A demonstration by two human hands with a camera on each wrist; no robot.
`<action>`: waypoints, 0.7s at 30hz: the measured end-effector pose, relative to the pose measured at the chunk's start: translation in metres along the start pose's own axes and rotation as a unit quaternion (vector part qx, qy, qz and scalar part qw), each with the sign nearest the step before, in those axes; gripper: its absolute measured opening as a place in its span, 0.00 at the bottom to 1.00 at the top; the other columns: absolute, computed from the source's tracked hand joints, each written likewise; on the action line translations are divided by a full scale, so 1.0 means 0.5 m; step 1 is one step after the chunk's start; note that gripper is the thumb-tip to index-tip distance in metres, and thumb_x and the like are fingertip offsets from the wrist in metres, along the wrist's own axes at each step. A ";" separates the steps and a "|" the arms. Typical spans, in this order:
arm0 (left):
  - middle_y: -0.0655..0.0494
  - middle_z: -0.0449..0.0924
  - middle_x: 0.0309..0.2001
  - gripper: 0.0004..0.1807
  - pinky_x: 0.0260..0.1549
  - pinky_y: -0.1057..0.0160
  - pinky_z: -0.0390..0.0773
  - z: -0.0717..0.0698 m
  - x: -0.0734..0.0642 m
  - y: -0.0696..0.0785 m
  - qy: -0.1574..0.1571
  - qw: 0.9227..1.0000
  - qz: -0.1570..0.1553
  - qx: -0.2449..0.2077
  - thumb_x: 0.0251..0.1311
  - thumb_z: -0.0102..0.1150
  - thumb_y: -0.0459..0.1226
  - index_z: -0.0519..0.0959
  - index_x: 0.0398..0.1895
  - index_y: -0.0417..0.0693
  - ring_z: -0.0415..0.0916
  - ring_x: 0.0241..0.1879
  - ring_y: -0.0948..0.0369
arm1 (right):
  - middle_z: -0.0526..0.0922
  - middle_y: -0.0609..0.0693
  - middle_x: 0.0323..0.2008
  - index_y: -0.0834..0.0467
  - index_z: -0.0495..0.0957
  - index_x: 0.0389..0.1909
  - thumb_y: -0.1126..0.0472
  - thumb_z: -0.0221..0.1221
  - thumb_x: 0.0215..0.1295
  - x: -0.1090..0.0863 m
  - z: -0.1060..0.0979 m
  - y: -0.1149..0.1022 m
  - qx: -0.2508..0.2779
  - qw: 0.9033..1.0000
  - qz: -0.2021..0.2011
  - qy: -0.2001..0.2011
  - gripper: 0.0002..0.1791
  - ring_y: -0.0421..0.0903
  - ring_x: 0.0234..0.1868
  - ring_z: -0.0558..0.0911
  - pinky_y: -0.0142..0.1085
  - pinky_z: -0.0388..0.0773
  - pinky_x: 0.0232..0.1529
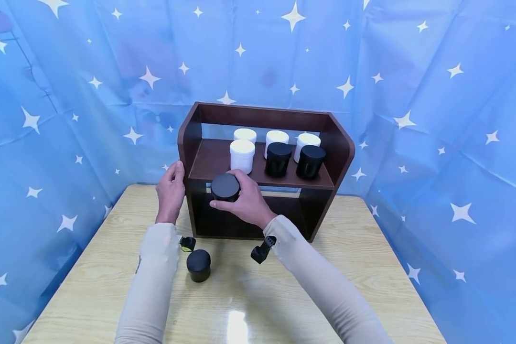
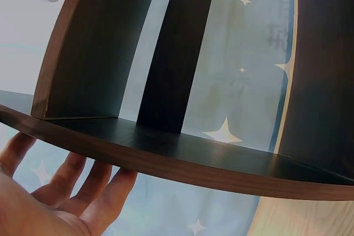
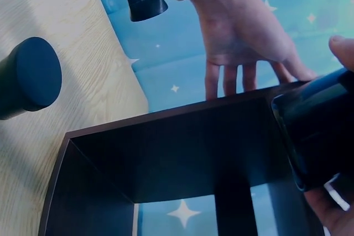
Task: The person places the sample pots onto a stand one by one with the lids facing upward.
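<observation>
My right hand (image 1: pixel 251 203) grips a black lidded jar (image 1: pixel 225 187) between thumb and fingers, just in front of the upper board of a dark brown two-tier shelf (image 1: pixel 264 114). In the right wrist view this jar (image 3: pixel 318 131) appears at the right edge. My left hand (image 1: pixel 170 196) rests against the outside of the shelf's left side panel; the left wrist view shows its extended fingers (image 2: pixel 113 197) touching the panel. On the upper tier stand several white jars (image 1: pixel 242 156) and two black jars (image 1: pixel 277 160), all upright.
Another black jar (image 1: pixel 198 265) stands upright on the wooden table (image 1: pixel 327 286), in front of the shelf's left side. A blue curtain (image 1: pixel 155 57) with white stars hangs behind and along both sides. The shelf's lower tier (image 1: pixel 284 208) has a dark interior.
</observation>
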State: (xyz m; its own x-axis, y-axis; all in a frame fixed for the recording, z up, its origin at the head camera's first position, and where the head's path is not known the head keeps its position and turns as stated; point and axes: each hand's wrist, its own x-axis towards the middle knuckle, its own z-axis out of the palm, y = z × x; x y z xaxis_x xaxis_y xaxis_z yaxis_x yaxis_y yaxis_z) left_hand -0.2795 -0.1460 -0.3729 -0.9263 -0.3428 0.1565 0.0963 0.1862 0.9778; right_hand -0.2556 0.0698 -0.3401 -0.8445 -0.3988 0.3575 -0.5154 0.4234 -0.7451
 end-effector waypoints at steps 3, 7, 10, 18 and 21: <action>0.55 0.72 0.71 0.35 0.73 0.44 0.63 -0.001 -0.001 0.000 -0.003 1.000 0.000 0.001 0.66 0.38 0.70 0.71 0.70 0.70 0.64 0.72 0.55 | 0.78 0.48 0.57 0.51 0.71 0.61 0.50 0.75 0.53 0.002 -0.002 -0.005 0.001 1.000 0.004 0.000 0.36 0.47 0.58 0.76 0.52 0.76 0.62; 0.54 0.72 0.70 0.35 0.72 0.44 0.63 -0.002 -0.001 -0.001 -0.006 1.000 -0.002 -0.002 0.66 0.38 0.70 0.72 0.70 0.70 0.65 0.70 0.54 | 0.78 0.49 0.58 0.52 0.70 0.61 0.50 0.75 0.53 0.005 -0.004 -0.011 0.002 1.000 0.008 0.001 0.36 0.48 0.59 0.76 0.53 0.76 0.62; 0.54 0.73 0.70 0.34 0.71 0.44 0.64 -0.003 -0.001 -0.002 -0.003 1.000 -0.004 -0.002 0.66 0.38 0.70 0.72 0.69 0.70 0.65 0.69 0.54 | 0.78 0.49 0.59 0.52 0.70 0.62 0.50 0.75 0.54 0.008 -0.005 -0.014 0.002 1.000 0.012 -0.001 0.36 0.48 0.60 0.75 0.53 0.76 0.63; 0.52 0.74 0.69 0.34 0.70 0.44 0.65 -0.003 -0.001 0.000 0.007 1.000 0.006 0.005 0.68 0.38 0.69 0.73 0.69 0.68 0.66 0.70 0.53 | 0.77 0.50 0.58 0.52 0.70 0.62 0.51 0.74 0.54 0.019 -0.005 -0.022 -0.001 1.000 0.004 0.001 0.36 0.48 0.59 0.75 0.53 0.77 0.61; 0.52 0.74 0.69 0.33 0.69 0.44 0.66 -0.002 -0.001 0.000 0.009 1.000 0.008 0.003 0.68 0.39 0.69 0.73 0.69 0.68 0.66 0.69 0.53 | 0.77 0.50 0.58 0.53 0.70 0.62 0.50 0.74 0.55 0.023 -0.004 -0.023 -0.006 1.000 0.003 0.001 0.36 0.48 0.59 0.75 0.53 0.77 0.61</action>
State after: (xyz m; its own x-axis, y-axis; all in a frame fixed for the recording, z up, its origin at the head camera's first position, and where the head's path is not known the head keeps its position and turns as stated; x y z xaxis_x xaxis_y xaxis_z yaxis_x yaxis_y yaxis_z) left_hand -0.2787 -0.1466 -0.3726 -0.9178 -0.3561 0.1754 0.1092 0.1981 0.9741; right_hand -0.2597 0.0621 -0.3262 -0.8479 -0.3943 0.3545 -0.5121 0.4360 -0.7400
